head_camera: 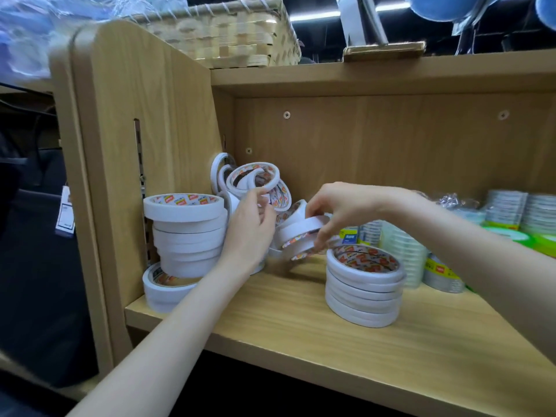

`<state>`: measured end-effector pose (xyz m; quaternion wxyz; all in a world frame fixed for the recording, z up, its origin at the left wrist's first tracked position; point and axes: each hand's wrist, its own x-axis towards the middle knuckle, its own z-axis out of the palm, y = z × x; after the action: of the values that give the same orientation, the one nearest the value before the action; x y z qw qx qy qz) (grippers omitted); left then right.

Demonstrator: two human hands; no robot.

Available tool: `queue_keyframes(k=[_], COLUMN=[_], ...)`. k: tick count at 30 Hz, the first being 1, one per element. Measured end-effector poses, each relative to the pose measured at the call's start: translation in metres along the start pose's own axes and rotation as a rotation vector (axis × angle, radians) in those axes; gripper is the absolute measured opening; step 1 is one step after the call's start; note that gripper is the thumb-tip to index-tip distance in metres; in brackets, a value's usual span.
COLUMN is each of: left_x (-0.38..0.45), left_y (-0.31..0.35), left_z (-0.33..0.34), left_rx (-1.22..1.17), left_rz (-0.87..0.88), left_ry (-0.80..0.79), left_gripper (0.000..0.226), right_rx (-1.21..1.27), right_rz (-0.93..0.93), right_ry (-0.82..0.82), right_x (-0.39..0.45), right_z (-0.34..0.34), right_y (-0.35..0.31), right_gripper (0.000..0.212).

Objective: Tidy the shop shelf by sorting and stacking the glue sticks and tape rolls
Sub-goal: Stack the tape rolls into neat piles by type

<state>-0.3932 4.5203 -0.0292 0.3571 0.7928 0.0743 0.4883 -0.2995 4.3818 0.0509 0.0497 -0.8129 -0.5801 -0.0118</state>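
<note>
Tape rolls sit on a wooden shelf (301, 320), bare board across front and middle giving room to move. Side panel (126, 139) closes the left end, back panel (376, 136) close behind. Tall white stack (188, 233) stands by the side panel, leaning a bit; shorter stack (364, 284) mid-shelf, apart from it. Loose pile (258, 182) in back-left corner, tilted, count unclear. Clear and green tape (508, 215) at right, cut off by frame edge, blurry. Woven basket (228, 34) on top. Left hand (249, 230): grip curled, fingertips pinching a thin roll (254, 177) from the pile. Right hand (337, 212): grip closed over tilted white rolls (301, 233), approx. two or three, held just above the board.
</note>
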Motion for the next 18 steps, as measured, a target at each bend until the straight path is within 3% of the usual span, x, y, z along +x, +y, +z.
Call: queue_keyframes(k=[2, 6, 8, 10, 13, 18], left_x=[-0.006, -0.009, -0.007, -0.006, -0.004, 0.014], left_y=[-0.001, -0.012, -0.013, -0.010, -0.012, -0.017], left_z=[0.000, 0.002, 0.002, 0.002, 0.003, 0.003], left_rx=[0.148, 0.703, 0.742, 0.731, 0.876, 1.160], left_rz=[0.089, 0.221, 0.257, 0.240, 0.236, 0.431], left_ry=[-0.031, -0.175, -0.205, -0.252, -0.239, -0.170], left_gripper=[0.038, 0.055, 0.056, 0.055, 0.056, 0.018], right_rx=[0.010, 0.055, 0.148, 0.036, -0.198, -0.383], right_rz=[0.005, -0.021, -0.015, 0.017, 0.023, -0.036], right_ry=[0.016, -0.070, 0.026, 0.140, 0.050, 0.007], right_x=[0.003, -0.003, -0.002, 0.007, 0.028, 0.050], right_z=[0.008, 0.015, 0.002, -0.008, 0.001, 0.014], right_y=[-0.004, -0.014, -0.007, 0.006, 0.016, 0.021], right_gripper=[0.020, 0.022, 0.019, 0.025, 0.039, 0.041])
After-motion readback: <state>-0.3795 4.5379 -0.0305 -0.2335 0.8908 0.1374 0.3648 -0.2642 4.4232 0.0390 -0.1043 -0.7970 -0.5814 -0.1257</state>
